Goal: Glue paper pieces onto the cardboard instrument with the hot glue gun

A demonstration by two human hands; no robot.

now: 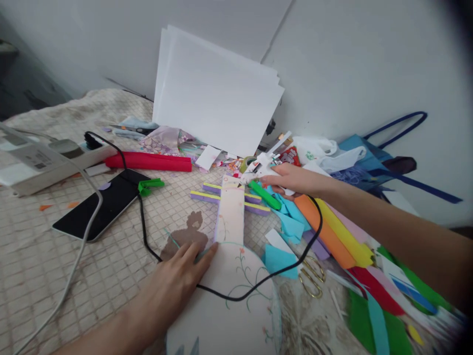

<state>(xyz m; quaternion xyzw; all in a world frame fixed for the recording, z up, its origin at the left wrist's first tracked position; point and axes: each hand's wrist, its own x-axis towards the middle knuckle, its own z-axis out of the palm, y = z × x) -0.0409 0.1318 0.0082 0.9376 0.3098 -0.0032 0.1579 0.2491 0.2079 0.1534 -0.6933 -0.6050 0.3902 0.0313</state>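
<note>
A pale instrument-shaped craft with a long neck and rounded body (pixel 236 276), painted with vines and small orange flowers, lies on the table. Purple and yellow strips (pixel 254 208) stick out from both sides of its neck. My left hand (pixel 185 268) rests on the upper left of the body, fingers stretched out and flat. Closed around a white hot glue gun (pixel 263 167) is my right hand (pixel 286 178), beside the neck's far end; the gun's dark tip points down near the neck's top. Its black cord (pixel 236 299) loops over the body. My right fingers are partly hidden.
A power strip (pixel 22 172), a tablet (pixel 107 202) with a green clip (pixel 151 185), and a red roll (pixel 155 161) lie left. White sheets (pixel 218 84) lean on the wall. Coloured paper (pixel 325 231), gold-handled scissors (pixel 312 277) and a blue bag (pixel 364 158) lie right.
</note>
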